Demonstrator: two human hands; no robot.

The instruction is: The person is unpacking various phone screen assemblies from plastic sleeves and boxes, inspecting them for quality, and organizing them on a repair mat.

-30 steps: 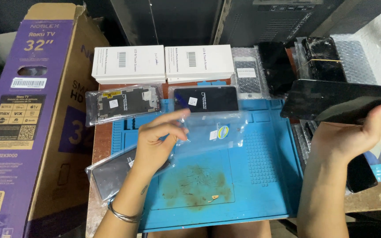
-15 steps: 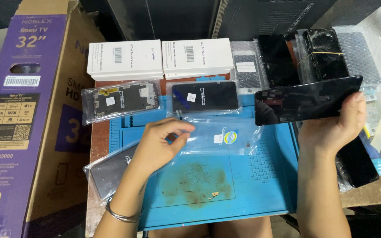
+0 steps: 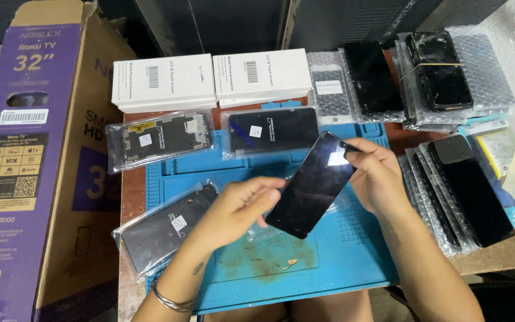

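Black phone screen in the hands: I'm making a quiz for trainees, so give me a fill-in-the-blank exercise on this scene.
1. Both the left hand and the right hand hold one black ____ panel.
2. The panel is held above a ____ work mat.
3. Behind the mat lie two ____ boxes side by side.
4. A metal bangle sits on the ____ wrist.

Missing words: screen; blue; white; left

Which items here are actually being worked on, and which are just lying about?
In hand:
- black phone screen, held over the blue mat by left hand and right hand

Lying about:
- two white boxes
- bagged screens
- bubble-wrapped phones
- purple television carton
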